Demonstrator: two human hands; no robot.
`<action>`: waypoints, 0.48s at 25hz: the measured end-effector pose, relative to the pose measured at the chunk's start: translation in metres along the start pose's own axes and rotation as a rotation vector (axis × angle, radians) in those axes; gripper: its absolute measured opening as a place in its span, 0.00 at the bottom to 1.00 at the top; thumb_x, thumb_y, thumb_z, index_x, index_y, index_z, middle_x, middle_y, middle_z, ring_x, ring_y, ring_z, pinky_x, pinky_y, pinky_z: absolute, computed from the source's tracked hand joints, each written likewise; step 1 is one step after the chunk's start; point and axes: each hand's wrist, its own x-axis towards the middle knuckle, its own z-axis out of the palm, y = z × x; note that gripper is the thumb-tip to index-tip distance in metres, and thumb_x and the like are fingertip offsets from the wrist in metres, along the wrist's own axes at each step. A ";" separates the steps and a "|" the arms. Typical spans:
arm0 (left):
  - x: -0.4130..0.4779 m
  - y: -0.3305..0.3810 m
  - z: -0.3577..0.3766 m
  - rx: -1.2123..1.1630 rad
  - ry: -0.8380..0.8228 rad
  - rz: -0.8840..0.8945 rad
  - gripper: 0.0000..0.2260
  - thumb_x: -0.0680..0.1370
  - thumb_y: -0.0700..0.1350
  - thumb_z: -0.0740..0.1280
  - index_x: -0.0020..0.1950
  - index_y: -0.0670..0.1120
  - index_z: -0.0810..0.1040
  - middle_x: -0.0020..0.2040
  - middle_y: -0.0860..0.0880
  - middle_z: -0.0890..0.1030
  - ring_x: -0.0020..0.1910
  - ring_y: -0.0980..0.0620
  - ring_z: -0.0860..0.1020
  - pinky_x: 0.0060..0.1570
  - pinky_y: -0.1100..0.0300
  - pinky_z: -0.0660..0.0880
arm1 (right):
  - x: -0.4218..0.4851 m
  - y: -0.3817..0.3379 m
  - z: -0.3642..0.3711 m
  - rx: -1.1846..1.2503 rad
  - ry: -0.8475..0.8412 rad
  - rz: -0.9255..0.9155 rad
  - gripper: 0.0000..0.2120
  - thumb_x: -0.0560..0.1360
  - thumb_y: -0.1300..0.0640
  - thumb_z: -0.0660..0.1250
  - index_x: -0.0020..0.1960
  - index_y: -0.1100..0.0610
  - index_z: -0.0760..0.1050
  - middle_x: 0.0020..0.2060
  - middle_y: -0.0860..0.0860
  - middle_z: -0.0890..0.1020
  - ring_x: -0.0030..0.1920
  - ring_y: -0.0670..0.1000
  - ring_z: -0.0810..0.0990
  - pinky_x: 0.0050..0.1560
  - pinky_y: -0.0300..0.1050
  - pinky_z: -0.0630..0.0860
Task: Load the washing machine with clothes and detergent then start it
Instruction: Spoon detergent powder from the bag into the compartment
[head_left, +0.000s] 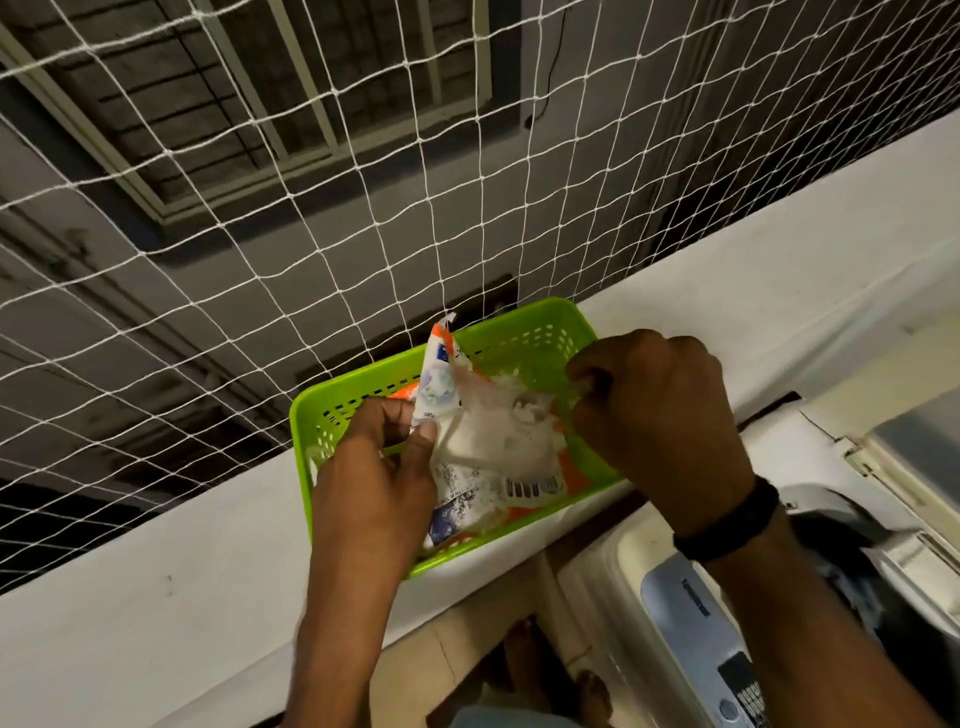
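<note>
The left hand (384, 467) and right hand (660, 410) each pinched the soap packet (498, 441); a hard tug might spill powder.

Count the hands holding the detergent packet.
2. The left hand grips the detergent packet at its left side; the right hand pinches its right edge, above the green basket.
</note>
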 end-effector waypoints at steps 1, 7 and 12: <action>0.000 0.001 0.000 -0.007 -0.002 -0.008 0.02 0.78 0.52 0.68 0.47 0.56 0.77 0.44 0.62 0.83 0.42 0.54 0.83 0.48 0.46 0.80 | -0.001 -0.001 -0.001 -0.035 0.000 0.013 0.19 0.65 0.53 0.58 0.44 0.58 0.85 0.37 0.56 0.85 0.33 0.56 0.74 0.38 0.44 0.67; 0.000 0.003 0.000 0.010 -0.011 -0.003 0.02 0.79 0.52 0.67 0.48 0.56 0.77 0.45 0.61 0.83 0.42 0.55 0.83 0.48 0.46 0.80 | 0.001 0.003 0.001 0.016 -0.024 0.078 0.27 0.63 0.47 0.52 0.50 0.55 0.85 0.43 0.54 0.86 0.40 0.58 0.78 0.43 0.44 0.68; -0.001 0.003 -0.001 0.014 -0.030 -0.001 0.03 0.79 0.53 0.66 0.49 0.55 0.76 0.46 0.60 0.84 0.42 0.54 0.83 0.47 0.46 0.81 | 0.000 0.004 0.006 0.020 -0.063 0.082 0.25 0.63 0.49 0.54 0.50 0.54 0.85 0.43 0.53 0.86 0.41 0.58 0.80 0.46 0.47 0.75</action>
